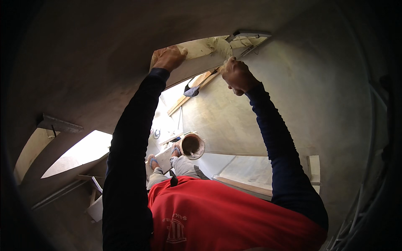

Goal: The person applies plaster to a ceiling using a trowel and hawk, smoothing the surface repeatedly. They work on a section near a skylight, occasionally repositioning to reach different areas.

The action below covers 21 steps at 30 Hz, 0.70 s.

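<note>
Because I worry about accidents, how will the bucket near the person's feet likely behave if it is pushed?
The bucket probably keeps its shape, since its mouth looks evenly round. If tipped over, it might roll because of that round form. Its weight is hard to judge: the shadowed inside hides how full it is.

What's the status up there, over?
Left grip at edge of pale angular plastered recess; right grip curled, contents unclear. Pale round bucket beside sandalled feet. Nothing visibly blocking either grip.

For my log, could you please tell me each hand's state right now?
Left hand: curled, but open or closed cannot be told.
Right hand: closed; anything held cannot be told.
</note>
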{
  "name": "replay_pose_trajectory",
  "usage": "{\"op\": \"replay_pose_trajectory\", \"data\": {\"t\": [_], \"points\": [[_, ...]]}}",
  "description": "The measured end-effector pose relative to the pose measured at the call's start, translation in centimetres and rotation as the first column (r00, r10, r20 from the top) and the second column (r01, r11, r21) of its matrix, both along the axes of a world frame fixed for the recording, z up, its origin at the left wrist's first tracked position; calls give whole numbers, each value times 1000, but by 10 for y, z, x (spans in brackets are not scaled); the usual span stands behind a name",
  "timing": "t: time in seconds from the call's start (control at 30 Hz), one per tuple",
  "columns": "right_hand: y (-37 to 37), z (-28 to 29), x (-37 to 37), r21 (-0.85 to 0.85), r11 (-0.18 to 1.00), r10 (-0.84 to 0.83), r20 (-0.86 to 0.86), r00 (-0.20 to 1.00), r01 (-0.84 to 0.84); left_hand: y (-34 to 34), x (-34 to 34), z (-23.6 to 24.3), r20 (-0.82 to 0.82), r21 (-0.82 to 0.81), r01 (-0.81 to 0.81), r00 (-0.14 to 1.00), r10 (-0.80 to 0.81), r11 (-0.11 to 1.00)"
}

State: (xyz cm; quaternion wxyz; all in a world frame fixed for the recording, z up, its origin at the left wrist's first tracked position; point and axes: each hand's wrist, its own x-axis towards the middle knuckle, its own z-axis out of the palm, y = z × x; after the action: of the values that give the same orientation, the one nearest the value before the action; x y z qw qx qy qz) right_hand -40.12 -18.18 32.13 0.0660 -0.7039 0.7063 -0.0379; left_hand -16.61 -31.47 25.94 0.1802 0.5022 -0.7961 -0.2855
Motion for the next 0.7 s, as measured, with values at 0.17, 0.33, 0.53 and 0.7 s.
{"op": "replay_pose_trajectory", "data": {"t": [0.17,0.33,0.53,0.7], "points": [[-3,5,5,162,972,202,-211,956,-170,2,0,0,41,-57,10,999,-8,998],[-16,10,14,304,952,14,-169,985,38,1,1,4,96,-2,18,995,-17,1000],[-24,14,37,47,993,-96,-163,982,105,4,2,4,61,-51,18,998,-15,999],[-30,16,42,256,938,-214,-99,972,232,2,1,3,96,-32,27,995,-24,999]]}}
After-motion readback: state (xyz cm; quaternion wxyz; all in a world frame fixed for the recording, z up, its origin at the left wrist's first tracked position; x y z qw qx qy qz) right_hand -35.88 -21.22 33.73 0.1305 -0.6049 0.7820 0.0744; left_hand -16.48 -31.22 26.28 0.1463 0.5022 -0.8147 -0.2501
